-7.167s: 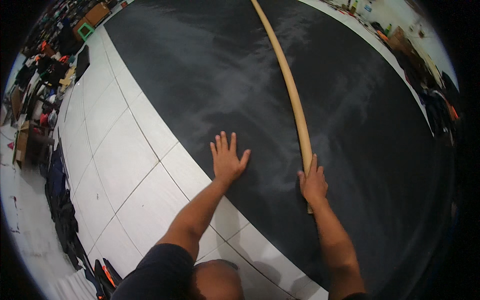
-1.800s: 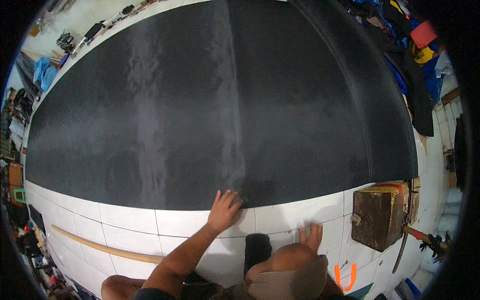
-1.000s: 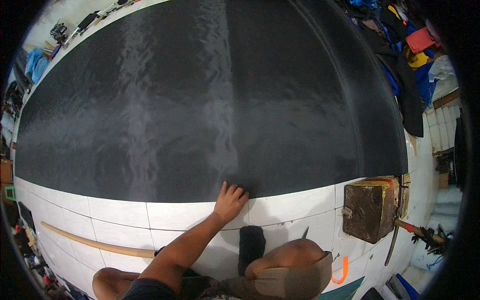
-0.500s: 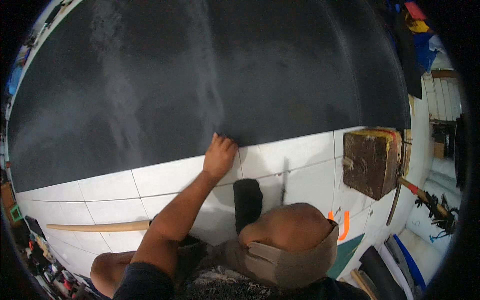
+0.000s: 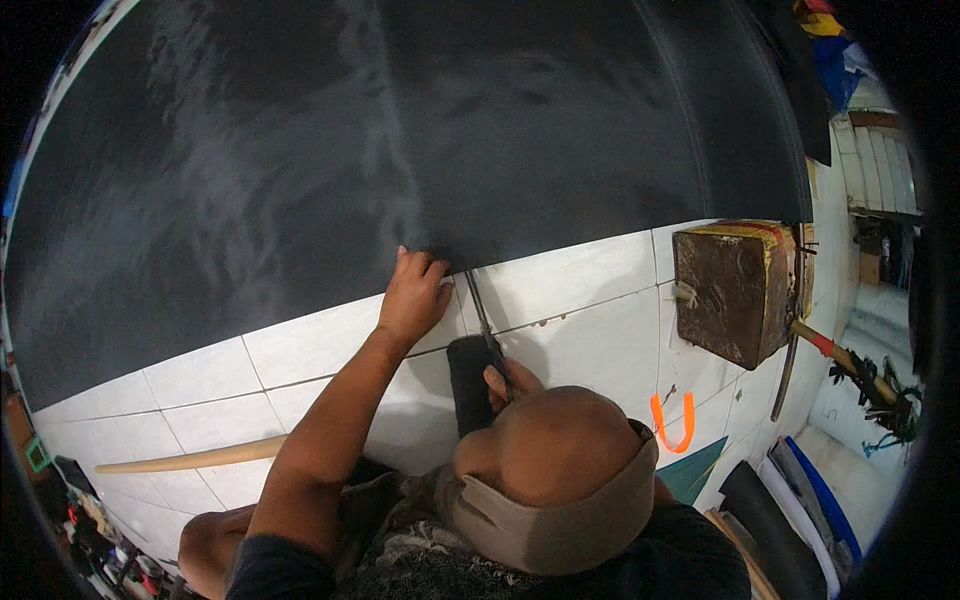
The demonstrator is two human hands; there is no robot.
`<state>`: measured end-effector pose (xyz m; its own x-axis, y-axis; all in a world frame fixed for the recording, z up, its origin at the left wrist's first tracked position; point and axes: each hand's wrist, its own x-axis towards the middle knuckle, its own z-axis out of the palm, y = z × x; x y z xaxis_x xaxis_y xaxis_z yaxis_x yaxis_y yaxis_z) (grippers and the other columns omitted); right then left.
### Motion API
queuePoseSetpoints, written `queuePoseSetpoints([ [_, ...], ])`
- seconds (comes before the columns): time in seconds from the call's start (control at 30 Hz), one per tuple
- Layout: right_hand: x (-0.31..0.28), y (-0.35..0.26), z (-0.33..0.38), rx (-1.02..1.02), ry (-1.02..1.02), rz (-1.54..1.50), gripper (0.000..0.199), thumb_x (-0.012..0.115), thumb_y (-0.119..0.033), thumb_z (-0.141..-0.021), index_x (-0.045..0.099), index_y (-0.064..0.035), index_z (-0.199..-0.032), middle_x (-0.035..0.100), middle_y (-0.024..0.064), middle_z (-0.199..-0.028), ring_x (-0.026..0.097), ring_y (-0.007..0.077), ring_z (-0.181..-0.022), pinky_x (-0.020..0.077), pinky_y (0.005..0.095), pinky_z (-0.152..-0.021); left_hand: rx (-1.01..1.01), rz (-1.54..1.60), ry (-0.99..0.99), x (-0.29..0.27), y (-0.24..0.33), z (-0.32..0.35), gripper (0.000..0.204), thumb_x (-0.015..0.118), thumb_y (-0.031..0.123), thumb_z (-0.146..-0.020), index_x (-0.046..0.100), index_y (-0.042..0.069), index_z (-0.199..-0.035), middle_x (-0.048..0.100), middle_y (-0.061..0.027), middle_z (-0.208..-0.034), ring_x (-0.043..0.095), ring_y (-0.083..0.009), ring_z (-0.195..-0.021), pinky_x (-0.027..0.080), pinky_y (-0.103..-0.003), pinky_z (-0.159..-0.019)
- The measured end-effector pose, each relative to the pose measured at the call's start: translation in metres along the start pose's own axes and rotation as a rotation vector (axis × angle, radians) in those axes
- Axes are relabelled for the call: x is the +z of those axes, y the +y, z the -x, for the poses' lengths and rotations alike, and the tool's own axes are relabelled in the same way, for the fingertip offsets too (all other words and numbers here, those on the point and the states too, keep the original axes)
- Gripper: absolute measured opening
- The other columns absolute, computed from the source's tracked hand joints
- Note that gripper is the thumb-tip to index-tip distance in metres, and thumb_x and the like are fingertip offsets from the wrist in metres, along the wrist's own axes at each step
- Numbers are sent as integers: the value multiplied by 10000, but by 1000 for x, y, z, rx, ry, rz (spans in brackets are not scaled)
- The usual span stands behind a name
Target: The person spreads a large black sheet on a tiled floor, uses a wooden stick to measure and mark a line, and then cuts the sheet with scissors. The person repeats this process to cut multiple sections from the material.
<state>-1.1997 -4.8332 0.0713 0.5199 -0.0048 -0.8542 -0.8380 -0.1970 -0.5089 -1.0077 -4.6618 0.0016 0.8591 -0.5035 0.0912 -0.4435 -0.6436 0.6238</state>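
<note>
In the upper frame, the black sheet (image 5: 540,130) is being touched at its lower edge by the curled left hand (image 5: 414,293); whether it is being pinched cannot be told. At centre, a thin dark tool (image 5: 476,300) is being gripped by the right hand (image 5: 522,378), white tiles (image 5: 590,345) extending rightward to a brown box (image 5: 722,302).

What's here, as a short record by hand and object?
Left hand: at the near edge of the black sheet
Right hand: holding a thin dark tool, partly hidden behind the knee
Tool: far end close to the sheet's edge; contact unclear
Wooden pole: lying on the white tiles, to the left
Brown box: to the right, by the sheet's near edge
Orange strip: U-shaped, nearer the person than the box
</note>
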Motion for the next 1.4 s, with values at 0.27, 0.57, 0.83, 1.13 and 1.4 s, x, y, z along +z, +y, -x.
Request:
queuePoseSetpoints([
  [0.27,8,-23,-20,-53,-20,-15,457,676,-409,-880,599,2,-1066,630,201,-974,608,350,-947,465,467,-841,17,36,15,0,-6,0,166,693,60,-816,641,33,-972,578,-128,-947,578,-349,-981,365,-571,-1096],
  [0.57,15,-29,-35,-64,-14,-41,462,674,-419,-883,600,-1,-1066,634,196,-969,613,342,-944,467,461,-839,39,35,34,4,-6,0,111,672,43,-824,654,39,-934,592,-113,-931,591,-332,-958,360,-575,-1100],
  [0.83,19,-32,-42,-56,-12,-46,467,672,-429,-886,602,-4,-1065,638,192,-965,618,335,-941,470,455,-837,20,79,42,2,-6,-1,101,677,26,-814,658,37,-912,599,-114,-900,596,-328,-942,343,-577,-1111],
  [1.13,23,-18,-52,-13,21,-13,473,659,-480,-899,614,-32,-1042,664,157,-931,645,280,-903,486,405,-809,-3,86,46,3,-7,1,113,686,4,-808,653,39,-910,611,-115,-888,600,-334,-918,323,-569,-1127],
  [1.4,23,-21,-51,-164,84,-117,395,680,-420,-913,569,-45,-862,577,59,-727,570,179,-673,449,332,-615,2,130,58,0,-5,1,134,700,0,-789,656,52,-904,626,-108,-901,611,-325,-899,317,-560,-1135],
])
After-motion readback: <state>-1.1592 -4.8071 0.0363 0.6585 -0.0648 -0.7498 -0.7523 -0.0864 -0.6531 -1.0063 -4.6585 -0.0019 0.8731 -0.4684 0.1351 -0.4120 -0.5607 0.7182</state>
